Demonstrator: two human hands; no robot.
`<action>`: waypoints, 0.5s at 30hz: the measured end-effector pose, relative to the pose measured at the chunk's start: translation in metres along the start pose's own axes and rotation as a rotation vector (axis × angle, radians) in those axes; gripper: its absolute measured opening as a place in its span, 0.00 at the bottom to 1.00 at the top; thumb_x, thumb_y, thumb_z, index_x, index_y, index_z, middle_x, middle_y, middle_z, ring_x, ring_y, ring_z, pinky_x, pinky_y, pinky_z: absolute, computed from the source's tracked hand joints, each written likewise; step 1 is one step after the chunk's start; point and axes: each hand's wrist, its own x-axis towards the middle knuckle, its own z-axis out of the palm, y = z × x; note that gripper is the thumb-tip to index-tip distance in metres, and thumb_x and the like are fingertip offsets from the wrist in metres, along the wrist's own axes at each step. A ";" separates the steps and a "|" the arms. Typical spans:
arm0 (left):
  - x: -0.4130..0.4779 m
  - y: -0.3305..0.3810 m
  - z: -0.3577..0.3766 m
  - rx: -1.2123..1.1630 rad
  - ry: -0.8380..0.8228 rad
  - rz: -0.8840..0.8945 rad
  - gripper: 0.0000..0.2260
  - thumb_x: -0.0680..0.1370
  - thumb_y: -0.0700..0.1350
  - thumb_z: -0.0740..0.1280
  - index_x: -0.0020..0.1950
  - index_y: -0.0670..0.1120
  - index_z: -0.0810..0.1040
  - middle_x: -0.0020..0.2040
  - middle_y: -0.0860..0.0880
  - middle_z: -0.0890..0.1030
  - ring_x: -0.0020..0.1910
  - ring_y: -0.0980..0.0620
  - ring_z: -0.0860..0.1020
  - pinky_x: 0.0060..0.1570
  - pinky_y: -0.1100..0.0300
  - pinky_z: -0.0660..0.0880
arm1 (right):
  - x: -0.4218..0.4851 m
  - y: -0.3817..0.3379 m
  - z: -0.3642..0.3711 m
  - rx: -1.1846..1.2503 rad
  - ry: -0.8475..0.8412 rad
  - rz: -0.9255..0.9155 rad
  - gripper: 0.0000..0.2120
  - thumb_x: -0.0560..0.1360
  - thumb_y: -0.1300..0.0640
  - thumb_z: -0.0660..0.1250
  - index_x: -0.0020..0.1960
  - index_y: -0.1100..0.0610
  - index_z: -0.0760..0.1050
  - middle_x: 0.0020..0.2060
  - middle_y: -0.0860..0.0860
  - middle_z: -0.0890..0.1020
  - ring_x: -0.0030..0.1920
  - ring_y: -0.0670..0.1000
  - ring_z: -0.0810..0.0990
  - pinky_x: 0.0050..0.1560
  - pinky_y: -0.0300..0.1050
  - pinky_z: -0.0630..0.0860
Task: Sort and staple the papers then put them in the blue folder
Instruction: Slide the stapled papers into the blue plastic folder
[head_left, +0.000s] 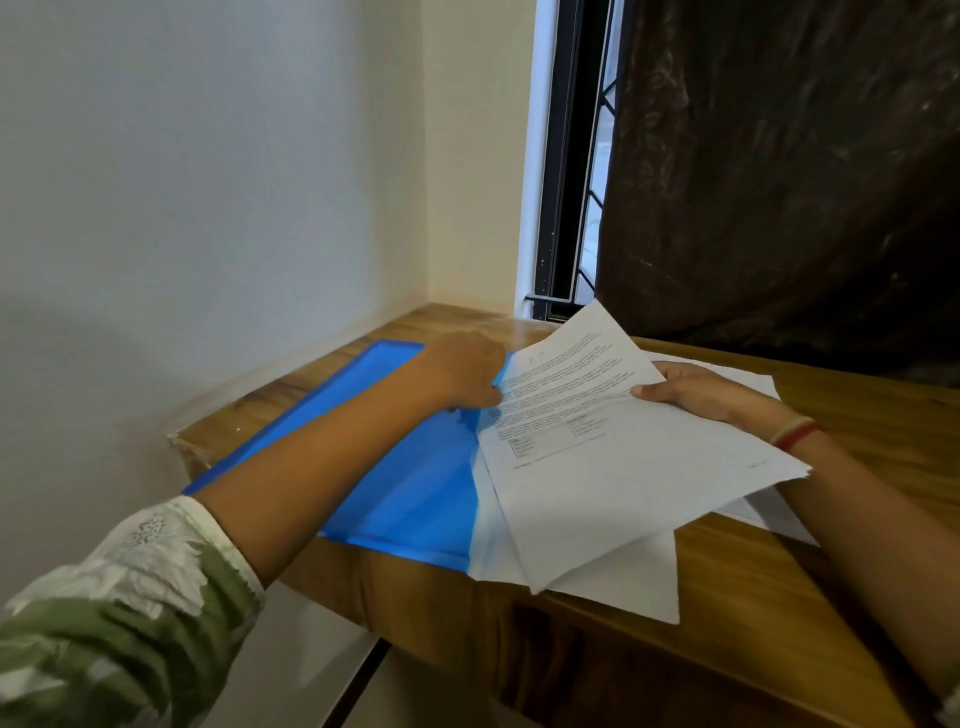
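A blue folder (405, 478) lies flat on the left end of a wooden table (779, 582). My left hand (462, 371) reaches across the folder, and its fingers curl around the folder's right edge where the papers meet it. My right hand (691, 389) grips a set of printed white papers (597, 452) by their far right edge, thumb on top. These papers are tilted, and their left edge meets the folder's edge. More white sheets (623, 577) lie beneath them, hanging over the table's front edge. No stapler is in view.
The table stands in a corner, with a white wall (208, 182) at the left and behind. A window with a dark frame (566, 171) and a dark brown curtain (779, 171) are at the back right. Further loose sheets (748, 379) lie under my right hand.
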 end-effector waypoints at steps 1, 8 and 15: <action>0.000 -0.001 -0.002 -0.019 -0.053 -0.022 0.16 0.76 0.45 0.62 0.27 0.45 0.69 0.23 0.51 0.74 0.24 0.53 0.74 0.30 0.61 0.71 | 0.000 -0.002 0.004 -0.024 0.013 0.004 0.20 0.80 0.51 0.63 0.72 0.49 0.68 0.68 0.49 0.74 0.64 0.56 0.75 0.70 0.57 0.68; -0.027 0.015 -0.001 -0.066 -0.406 -0.085 0.19 0.72 0.46 0.70 0.62 0.44 0.76 0.34 0.51 0.76 0.29 0.54 0.75 0.31 0.63 0.73 | -0.002 -0.001 0.024 0.005 0.060 0.021 0.19 0.80 0.50 0.62 0.70 0.51 0.68 0.68 0.50 0.74 0.55 0.50 0.75 0.55 0.44 0.70; -0.035 -0.005 -0.008 -0.266 -0.249 -0.031 0.20 0.74 0.41 0.68 0.66 0.50 0.71 0.42 0.51 0.75 0.37 0.52 0.76 0.41 0.57 0.75 | -0.005 -0.004 0.039 0.213 0.184 0.084 0.18 0.82 0.57 0.61 0.71 0.56 0.68 0.67 0.51 0.74 0.45 0.47 0.75 0.41 0.39 0.69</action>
